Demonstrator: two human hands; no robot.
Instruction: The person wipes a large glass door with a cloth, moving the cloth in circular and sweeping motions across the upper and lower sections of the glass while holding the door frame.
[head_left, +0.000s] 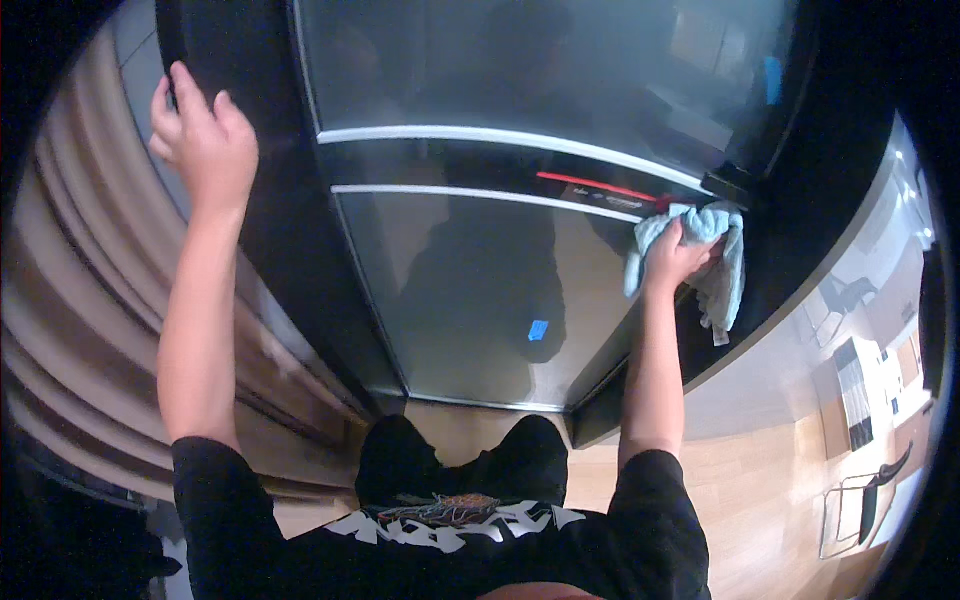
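A tall dark panel unit with glossy glass-like panels (465, 285) and pale metal strips stands before me. My right hand (679, 251) grips a light blue cloth (724, 281), which touches the dark band between two strips at the right side; part of the cloth hangs below my hand. A red line (596, 185) with small writing beneath runs along that band. At the upper left, my left hand (206, 142) rests at the outer edge of the unit's black frame (247, 112), fingers spread and no object seen in it. What its fingertips touch is partly hidden.
Blue tape pieces stick to the lower panel (538, 330) and upper panel (772, 80). A brown curtain (97, 300) hangs along the left. To the right are a pale wall, a chair (870, 502) and white boxes (862, 390) on a light wooden floor (742, 495).
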